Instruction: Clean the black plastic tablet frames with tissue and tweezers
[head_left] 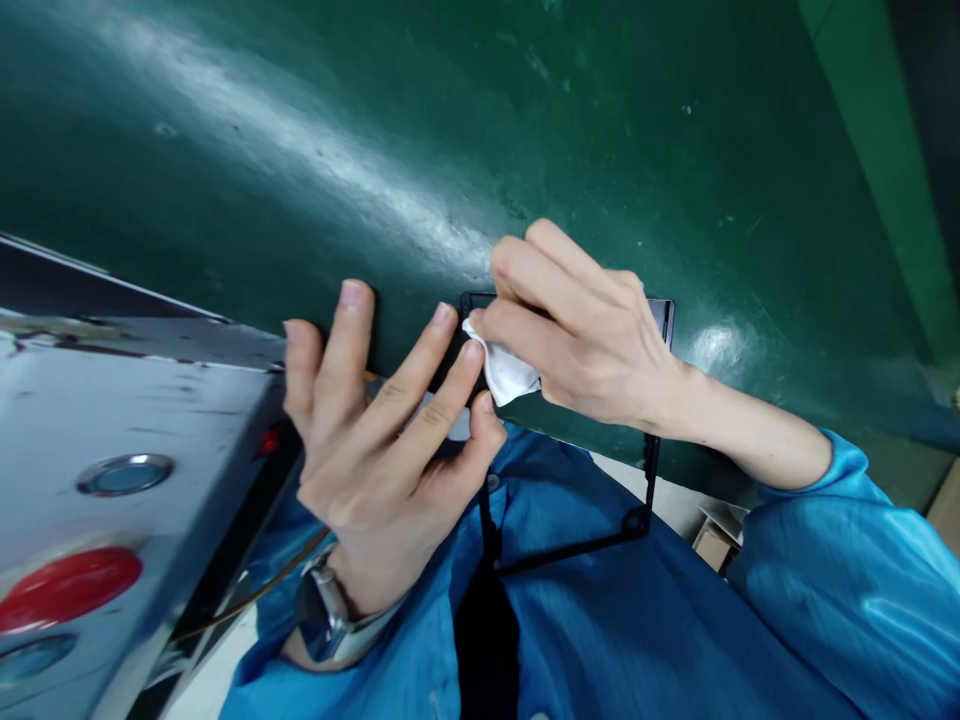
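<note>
The right hand [592, 335] is pinching a white cloth [511, 375] at the left side of a black frame [651, 475], which is jutting past the near edge of the green tabletop [480, 120]. The left hand [382, 450] is spreading its fingers, some fingertips hovering right by the cloth.

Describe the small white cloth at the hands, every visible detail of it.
The white cloth is a small, thin, soft-looking piece, either fabric or tissue; I cannot tell which. It is creased and bunched, with a curved left edge and a rounded lower end. The right hand grips it, its fingers hiding the upper part. Fingertips of the left hand are at its left edge. It sits by the left side of the black frame.
</note>
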